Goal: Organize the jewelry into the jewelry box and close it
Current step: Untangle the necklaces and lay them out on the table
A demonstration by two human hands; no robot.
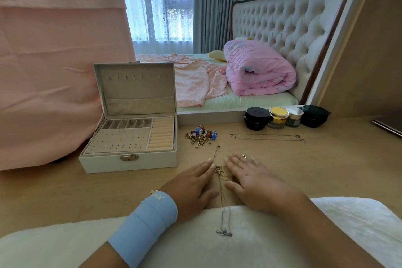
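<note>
A white jewelry box stands open on the wooden table at the left, its lid upright and its tray compartments showing no jewelry. A heap of small earrings and charms lies to the right of the box. Two thin gold chains stretch across the table farther right. A tangle of necklaces lies between my hands, with chains trailing down onto a white fluffy cloth. My left hand and my right hand rest flat on the table on either side of the tangle, fingers straight.
Several cosmetic jars stand at the table's back right, in front of a mirror that reflects a bed. A pink cloth hangs behind the box at the left. A dark flat object lies at the right edge.
</note>
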